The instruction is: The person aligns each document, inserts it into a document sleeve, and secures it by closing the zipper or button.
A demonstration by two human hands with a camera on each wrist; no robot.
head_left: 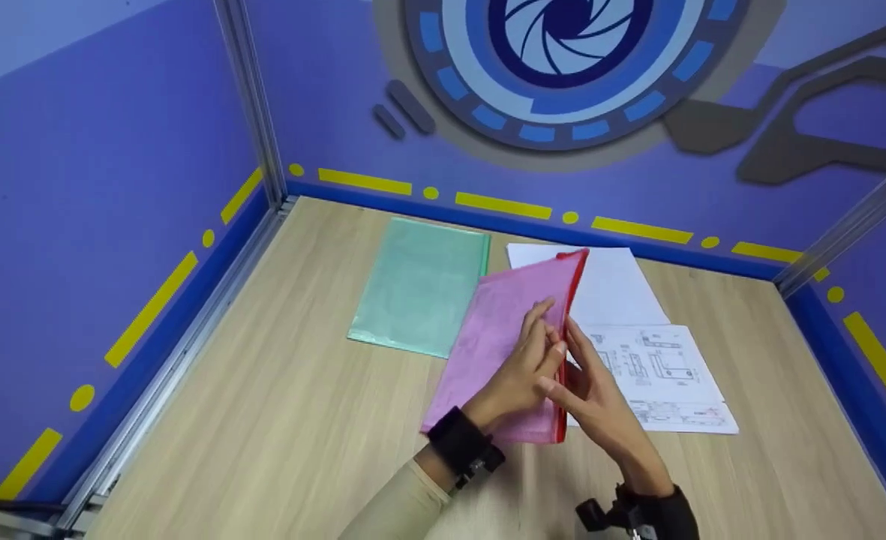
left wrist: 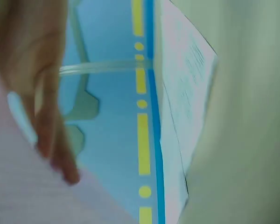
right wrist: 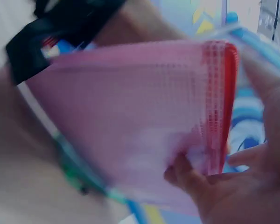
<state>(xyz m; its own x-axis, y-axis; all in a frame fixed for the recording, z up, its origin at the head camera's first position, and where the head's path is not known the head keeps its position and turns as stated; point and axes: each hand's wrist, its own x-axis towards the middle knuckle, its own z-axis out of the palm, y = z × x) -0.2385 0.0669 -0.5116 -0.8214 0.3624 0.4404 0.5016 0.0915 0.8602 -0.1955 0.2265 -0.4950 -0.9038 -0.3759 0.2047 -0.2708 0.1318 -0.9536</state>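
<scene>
A translucent pink zip pouch (head_left: 488, 330) with a red zipper edge (head_left: 576, 281) is tilted up above the table. My left hand (head_left: 521, 367) lies over its upper face, holding it near the zipper, with the thumb close to the red edge. From the right side, my right hand (head_left: 596, 390) grips that edge between thumb and fingers; the two hands nearly meet there. In the right wrist view the pouch (right wrist: 126, 107) shows its underside, and the fingertips of the right hand (right wrist: 242, 186) pinch it by the edge. The left wrist view is blurred.
A green pouch (head_left: 424, 289) lies flat at the back left, partly under the pink one. White sheets (head_left: 600, 277) and a printed technical drawing (head_left: 660, 367) lie behind and to the right. Blue-purple walls (head_left: 135, 150) enclose the wooden table (head_left: 262, 420).
</scene>
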